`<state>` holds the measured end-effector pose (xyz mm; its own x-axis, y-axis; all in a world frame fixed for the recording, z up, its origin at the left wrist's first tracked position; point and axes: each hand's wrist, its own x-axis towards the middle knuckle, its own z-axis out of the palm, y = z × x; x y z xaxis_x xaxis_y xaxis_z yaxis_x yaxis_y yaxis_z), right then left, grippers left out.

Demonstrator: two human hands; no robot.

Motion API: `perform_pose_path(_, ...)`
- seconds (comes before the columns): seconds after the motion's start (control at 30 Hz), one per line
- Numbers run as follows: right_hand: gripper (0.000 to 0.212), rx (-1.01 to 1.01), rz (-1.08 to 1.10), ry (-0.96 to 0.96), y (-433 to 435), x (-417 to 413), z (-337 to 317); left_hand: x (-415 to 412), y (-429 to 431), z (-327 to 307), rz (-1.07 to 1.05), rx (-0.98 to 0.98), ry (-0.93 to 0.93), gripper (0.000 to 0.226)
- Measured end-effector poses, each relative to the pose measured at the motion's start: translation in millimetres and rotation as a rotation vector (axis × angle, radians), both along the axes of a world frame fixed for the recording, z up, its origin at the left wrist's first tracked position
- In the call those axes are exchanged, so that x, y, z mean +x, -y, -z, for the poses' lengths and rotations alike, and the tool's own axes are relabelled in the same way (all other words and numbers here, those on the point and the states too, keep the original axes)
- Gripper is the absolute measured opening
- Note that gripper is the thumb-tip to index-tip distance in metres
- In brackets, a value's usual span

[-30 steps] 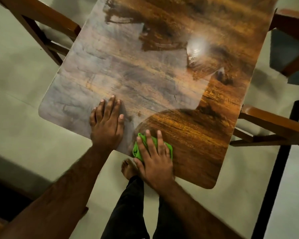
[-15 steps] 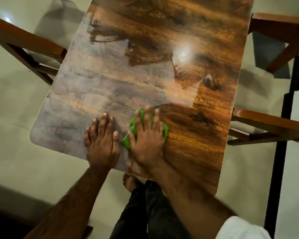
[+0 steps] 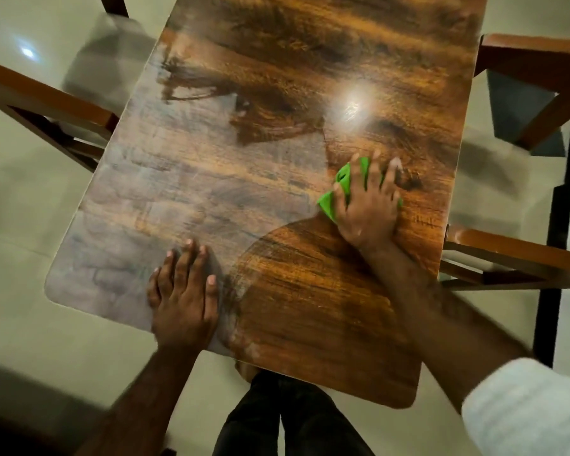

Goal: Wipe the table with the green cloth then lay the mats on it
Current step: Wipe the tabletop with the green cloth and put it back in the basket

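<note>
- Tabletop: wood-grain surface with rounded near corners. Its near edge runs in front of the person, and its long edges lead away on the left and right.
- Surroundings: a wooden chair stands just beside the left edge. Two more chairs, near and far, stand close to the right edge. Pale floor shows off the near left corner.
- Left hand: laid flat, palm down, fingers straight and close together, holding nothing. It rests on the tabletop at the near edge, left of centre.
- Right hand: fingers spread, pressing down on the green cloth, well inside the near edge and near the right edge. The frame is motion-blurred here.
- Green cloth: bunched on the tabletop beneath the right palm. It shows mainly at the hand's left side and between the fingers.
- White sleeve: covers the right upper arm.
</note>
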<state>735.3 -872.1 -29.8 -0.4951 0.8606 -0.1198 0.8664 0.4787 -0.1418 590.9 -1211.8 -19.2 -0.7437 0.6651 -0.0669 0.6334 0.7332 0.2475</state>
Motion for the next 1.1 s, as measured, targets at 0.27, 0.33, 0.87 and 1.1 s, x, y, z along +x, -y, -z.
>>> perform_pose_path(0.27,0.081,0.025,0.096,-0.042,-7.3,-40.2,-4.4,-30.9,-89.3,-2.0,0.26,-0.099,0.05,0.072)
perform_pose_path(0.33,0.08,0.0,-0.052,-0.045,50.2,-41.0,-6.3,-42.3,-126.8,2.8,0.324,-0.102,0.012,0.071)
perform_pose_path(0.87,0.077,-0.012,0.215,0.026,-109.3,3.5,-10.4,-65.9,-156.6,13.9,0.392,-0.073,0.007,0.069)
perform_pose_path(1.1,0.081,-0.087,-0.239,0.003,97.2,-34.4,-15.1,-66.3,-157.9,7.7,0.375,-0.076,0.029,0.066)
